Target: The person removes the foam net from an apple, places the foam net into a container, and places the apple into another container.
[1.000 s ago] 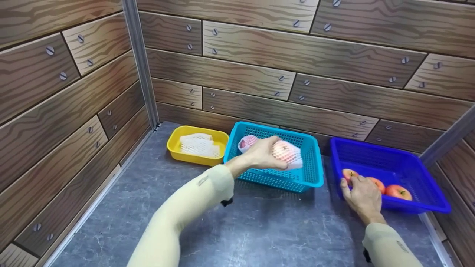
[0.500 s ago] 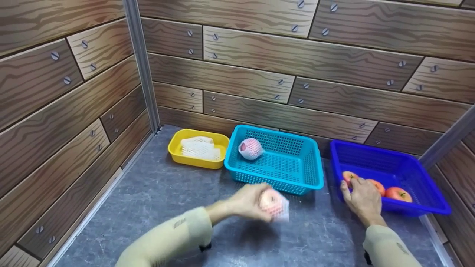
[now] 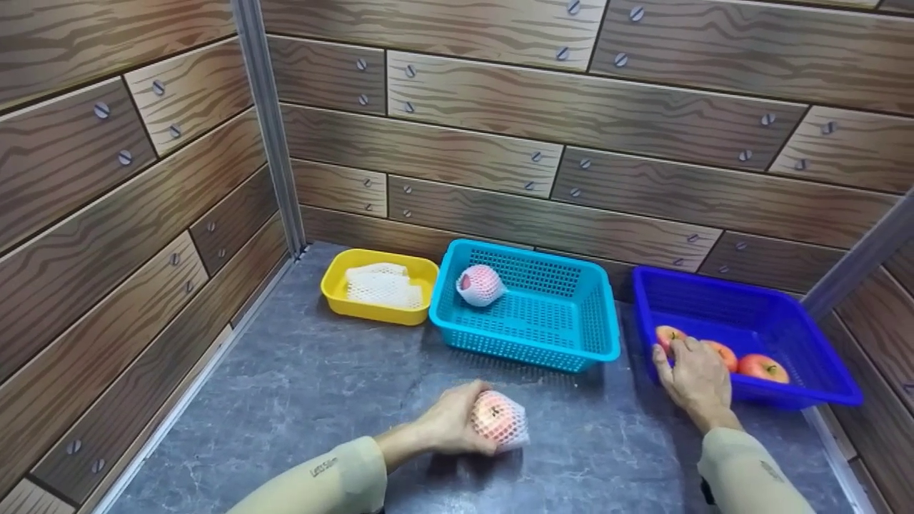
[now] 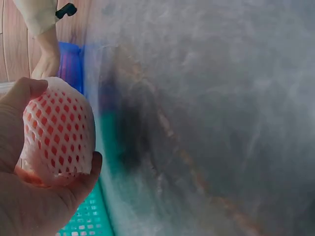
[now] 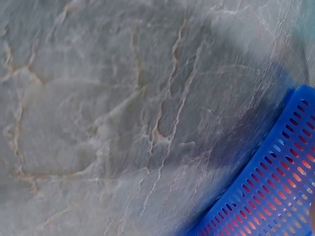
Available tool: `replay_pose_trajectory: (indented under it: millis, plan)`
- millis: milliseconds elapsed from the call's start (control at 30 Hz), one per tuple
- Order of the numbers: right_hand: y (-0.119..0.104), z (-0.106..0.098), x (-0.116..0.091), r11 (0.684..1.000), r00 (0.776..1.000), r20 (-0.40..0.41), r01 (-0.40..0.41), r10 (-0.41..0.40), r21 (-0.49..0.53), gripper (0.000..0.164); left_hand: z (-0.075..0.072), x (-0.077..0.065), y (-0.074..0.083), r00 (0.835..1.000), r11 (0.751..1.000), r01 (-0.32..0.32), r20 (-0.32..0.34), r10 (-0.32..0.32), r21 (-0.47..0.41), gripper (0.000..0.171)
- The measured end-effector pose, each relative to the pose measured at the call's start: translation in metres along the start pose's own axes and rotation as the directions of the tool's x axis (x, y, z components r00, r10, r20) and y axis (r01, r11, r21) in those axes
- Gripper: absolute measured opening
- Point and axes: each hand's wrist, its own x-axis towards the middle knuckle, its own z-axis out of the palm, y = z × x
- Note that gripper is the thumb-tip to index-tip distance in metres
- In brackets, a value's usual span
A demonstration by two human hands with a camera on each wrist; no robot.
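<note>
A red apple in a white foam net (image 3: 499,421) is gripped by my left hand (image 3: 451,422), low over the grey table in front of the turquoise basket. In the left wrist view, thumb and fingers clasp the netted apple (image 4: 61,130) from both sides. My right hand (image 3: 696,382) lies over the front rim of the blue basket (image 3: 800,396), near its left corner. Its fingers reach in beside a bare apple (image 3: 670,337) and a second apple (image 3: 722,355); I cannot tell whether they hold anything. Another bare apple (image 3: 762,368) lies further right.
The turquoise basket (image 3: 525,350) holds one netted apple (image 3: 480,285) at its left end. Against its left side stands a yellow tray (image 3: 375,310) with white foam nets (image 3: 383,285) inside. Wood-patterned walls (image 3: 464,143) rise behind and left of the table (image 3: 307,400).
My left hand has brought the netted apple out from over the turquoise basket, toward me and slightly left, down close to the table. My right hand stays at the blue basket.
</note>
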Motion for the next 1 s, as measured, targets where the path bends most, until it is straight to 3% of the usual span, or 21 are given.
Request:
replay_pose_trajectory:
  millis: [300,600,800,1000]
  plan:
    - [-0.004,-0.002,0.003,0.999,1.000,-0.004,0.016,-0.016,0.043,0.037,0.010,-0.013,0.000,1.000,1.000,-0.006,0.010,0.006,0.013,0.080]
    - [-0.008,-0.014,-0.005,0.995,0.984,-0.173,0.058,-0.043,0.081,0.037,0.014,-0.016,0.004,1.000,0.998,0.001,0.025,-0.003,0.070,0.100]
    - [-0.031,-0.028,-0.008,0.987,0.961,-0.274,0.086,-0.046,0.135,0.046,0.016,-0.015,0.002,1.000,0.998,-0.002,0.030,0.000,0.068,0.102]
    - [-0.069,-0.037,-0.022,0.957,0.960,-0.265,0.160,-0.093,0.241,0.039,0.014,-0.013,-0.001,1.000,0.999,0.004,0.024,-0.005,0.035,0.096]
